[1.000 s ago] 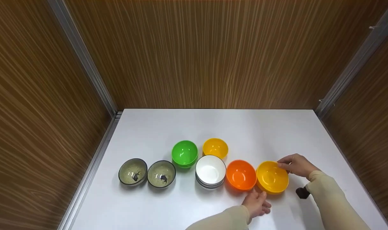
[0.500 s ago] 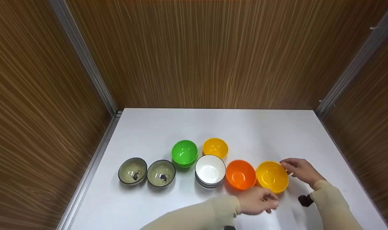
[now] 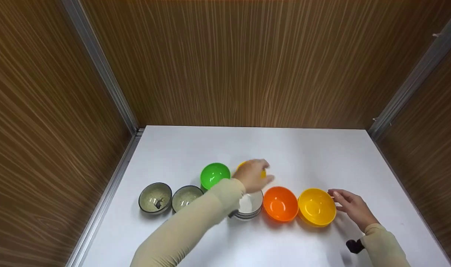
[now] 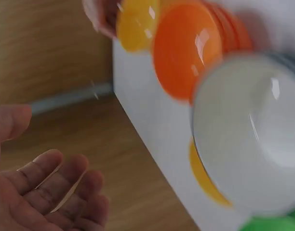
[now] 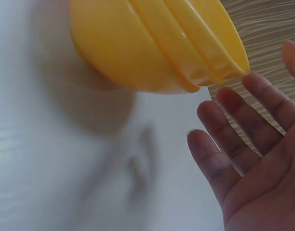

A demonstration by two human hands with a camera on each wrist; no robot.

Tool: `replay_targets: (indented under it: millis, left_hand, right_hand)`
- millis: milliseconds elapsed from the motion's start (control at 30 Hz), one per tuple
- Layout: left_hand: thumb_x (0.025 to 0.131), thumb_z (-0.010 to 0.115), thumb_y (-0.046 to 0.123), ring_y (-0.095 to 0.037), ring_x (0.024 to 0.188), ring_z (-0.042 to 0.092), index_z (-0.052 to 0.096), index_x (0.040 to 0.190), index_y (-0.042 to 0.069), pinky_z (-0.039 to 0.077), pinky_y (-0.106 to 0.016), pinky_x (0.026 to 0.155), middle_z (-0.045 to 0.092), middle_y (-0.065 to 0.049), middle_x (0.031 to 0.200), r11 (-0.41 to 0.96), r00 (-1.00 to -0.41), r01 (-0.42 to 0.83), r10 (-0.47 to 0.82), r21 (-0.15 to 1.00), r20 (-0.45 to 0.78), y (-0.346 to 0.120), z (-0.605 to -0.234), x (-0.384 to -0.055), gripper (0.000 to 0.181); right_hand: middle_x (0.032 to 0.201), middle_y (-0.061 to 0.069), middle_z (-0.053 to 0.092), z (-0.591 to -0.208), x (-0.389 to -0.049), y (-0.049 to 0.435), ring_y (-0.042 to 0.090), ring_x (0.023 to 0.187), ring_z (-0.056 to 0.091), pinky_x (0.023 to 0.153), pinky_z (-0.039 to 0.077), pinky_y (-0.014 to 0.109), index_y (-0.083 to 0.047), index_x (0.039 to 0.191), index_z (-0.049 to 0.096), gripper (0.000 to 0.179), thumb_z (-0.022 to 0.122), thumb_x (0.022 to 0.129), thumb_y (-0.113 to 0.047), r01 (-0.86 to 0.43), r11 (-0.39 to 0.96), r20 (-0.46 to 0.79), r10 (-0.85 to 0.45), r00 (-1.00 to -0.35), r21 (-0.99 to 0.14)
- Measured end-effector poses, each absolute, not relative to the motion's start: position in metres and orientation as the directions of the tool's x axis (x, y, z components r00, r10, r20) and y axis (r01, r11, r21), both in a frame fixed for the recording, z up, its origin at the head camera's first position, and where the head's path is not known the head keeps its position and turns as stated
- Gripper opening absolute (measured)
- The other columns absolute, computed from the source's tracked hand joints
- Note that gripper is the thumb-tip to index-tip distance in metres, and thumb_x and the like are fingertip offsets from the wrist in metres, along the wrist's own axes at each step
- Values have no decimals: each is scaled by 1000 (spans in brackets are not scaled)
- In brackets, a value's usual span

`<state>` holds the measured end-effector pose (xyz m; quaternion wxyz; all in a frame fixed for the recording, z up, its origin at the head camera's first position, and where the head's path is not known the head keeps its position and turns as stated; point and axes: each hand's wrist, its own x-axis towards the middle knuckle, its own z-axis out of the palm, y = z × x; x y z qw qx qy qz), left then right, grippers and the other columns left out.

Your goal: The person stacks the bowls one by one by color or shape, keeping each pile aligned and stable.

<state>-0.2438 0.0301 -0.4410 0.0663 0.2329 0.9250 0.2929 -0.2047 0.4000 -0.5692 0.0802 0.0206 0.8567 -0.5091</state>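
My left hand (image 3: 252, 175) is over the back yellow bowl (image 3: 263, 173) and hides most of it. In the left wrist view its fingers (image 4: 56, 185) are loosely bent, with nothing between them and the thumb. At the right end of the row, my right hand (image 3: 354, 208) is beside a stack of yellow bowls (image 3: 316, 207). The right wrist view shows these bowls (image 5: 123, 43) nested, with relaxed fingertips right at the upper rim. An orange bowl stack (image 3: 280, 204) stands just left of them, then a white bowl stack (image 3: 250, 203), partly behind my left forearm.
Green bowls (image 3: 214, 174) stand at the back, left of my left hand. Two grey-green bowls with dark rims, one at the far left (image 3: 155, 198) and one beside it (image 3: 186, 196), finish the row. Wood-grain panels (image 3: 247, 63) enclose the white table (image 3: 314, 155).
My left hand has moved from in front of the orange and yellow stacks, back and left to the rear yellow bowl. The right hand has drawn slightly right and down from the yellow rim.
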Motion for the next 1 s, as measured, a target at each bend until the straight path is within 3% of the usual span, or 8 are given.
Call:
replay_targets:
  millis: [200,367,633,833,1000]
  left_hand:
    - [89,66,44,-22,107,55,58,127,8,48,-34,95,60,-7,118,869,-935,341,353,358,35,-4,-454,-278,53]
    - [86,67,49,-22,104,55,51,134,6,49,-36,95,56,-9,119,919,-966,216,251,330,-68,-22,-469,-294,66]
    - [82,67,59,-28,114,53,37,146,5,46,-40,100,48,-17,132,949,-973,97,154,300,-172,-28,-486,-305,89]
    - [87,65,52,-27,116,54,36,147,6,46,-41,100,52,-15,132,935,-960,76,163,346,-229,-23,-489,-306,81]
    - [91,64,42,-25,116,56,48,138,4,46,-39,98,61,-11,123,928,-941,116,217,353,-261,-15,-495,-305,62]
  right_hand:
    - [145,21,42,-572,-204,397,38,125,46,90,53,36,-1,143,41,73,44,95,-57,148,471,-185,-32,-982,-870]
    - [147,19,40,-574,-205,397,38,126,45,91,52,38,-2,143,40,76,43,94,-60,187,472,-224,-22,-974,-861]
    - [147,20,40,-572,-204,395,37,125,47,92,52,40,-2,143,40,78,43,94,-61,204,476,-242,-19,-970,-855]
    - [146,20,41,-572,-201,398,36,124,48,91,52,39,-1,142,42,78,42,93,-62,208,479,-245,-16,-969,-853]
    - [142,21,45,-573,-198,400,35,120,51,87,54,34,1,140,45,75,44,95,-59,182,468,-214,-15,-977,-865]
